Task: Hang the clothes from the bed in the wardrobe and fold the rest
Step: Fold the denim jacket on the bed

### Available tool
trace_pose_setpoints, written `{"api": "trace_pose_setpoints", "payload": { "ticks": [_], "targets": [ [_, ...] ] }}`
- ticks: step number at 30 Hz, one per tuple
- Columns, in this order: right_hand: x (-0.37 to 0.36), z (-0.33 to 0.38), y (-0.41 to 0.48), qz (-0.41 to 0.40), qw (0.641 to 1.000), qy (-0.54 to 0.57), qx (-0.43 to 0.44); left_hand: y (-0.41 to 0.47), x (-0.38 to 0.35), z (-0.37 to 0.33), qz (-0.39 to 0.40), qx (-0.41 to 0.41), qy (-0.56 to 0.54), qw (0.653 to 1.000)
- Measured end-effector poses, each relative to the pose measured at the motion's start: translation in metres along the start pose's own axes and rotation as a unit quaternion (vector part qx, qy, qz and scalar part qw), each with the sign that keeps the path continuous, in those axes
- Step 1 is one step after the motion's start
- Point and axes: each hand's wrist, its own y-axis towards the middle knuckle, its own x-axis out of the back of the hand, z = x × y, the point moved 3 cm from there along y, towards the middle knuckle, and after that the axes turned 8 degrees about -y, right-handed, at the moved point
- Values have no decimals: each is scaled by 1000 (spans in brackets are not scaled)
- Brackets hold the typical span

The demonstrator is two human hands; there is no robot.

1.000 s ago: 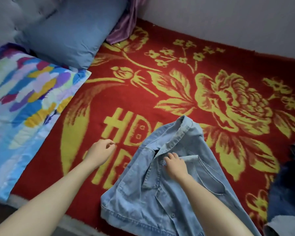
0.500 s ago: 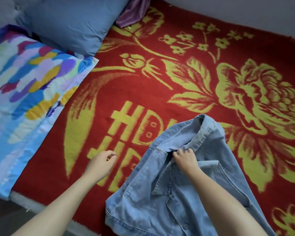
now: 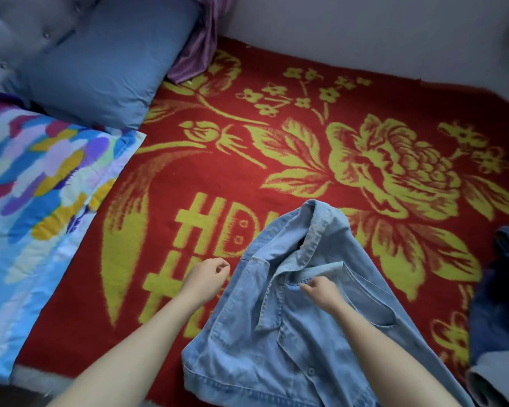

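1. Now, the step in hand looks like getting the denim shirt [image 3: 276, 348] ready, for a hanger or for a fold; I can't tell which yet. It lies in the lower centre of the frame on the red flowered blanket [image 3: 188, 171] that covers the bed.
2. Right hand [image 3: 321, 292] is on the shirt's front, just below the collar. Its fingers are curled into the cloth, and it looks like a pinch on the front edge.
3. Left hand [image 3: 206, 277] hovers just beside the shirt's left shoulder, over the blanket. Its fingers are loosely curled, with nothing in them that I can see. The two hands are apart.
4. The shirt is pale blue and soft, more bunched than flat. Its rumpled collar points up the frame, there's a chest pocket to the right, and one button shows near the bottom.
5. Next move, my read: the free hand takes the near shoulder so both sides lift or spread evenly. Held at one point, the denim would likely sag and twist.
6. A dark blue garment [image 3: 500, 289] waits at the right edge.
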Motion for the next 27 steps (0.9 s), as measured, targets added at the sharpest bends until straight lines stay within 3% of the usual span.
{"api": "trace_pose_setpoints", "payload": {
  "ticks": [2, 5, 11, 15, 22, 27],
  "targets": [
    [-15, 17, 8, 4, 995, 94, -39, -6, 2, 11, -13, -4, -19, 1000],
    [-47, 37, 19, 17, 987, 137, -84, -21, 7, 48, -20, 9, -1, 1000],
    [-96, 65, 39, -42, 988, 65, -136, -32, 21, 126, -73, 60, -1, 996],
    [-90, 56, 34, -90, 977, 55, -186, -31, 21, 139, -62, 63, 5, 996],
    [-8, 7, -38, -217, 922, 278, -158, -36, 24, 76, 1, 32, 8, 999],
    [98, -60, -139, -296, 908, 231, -184, -44, 6, -29, 51, -79, 19, 995]
  ]
}}
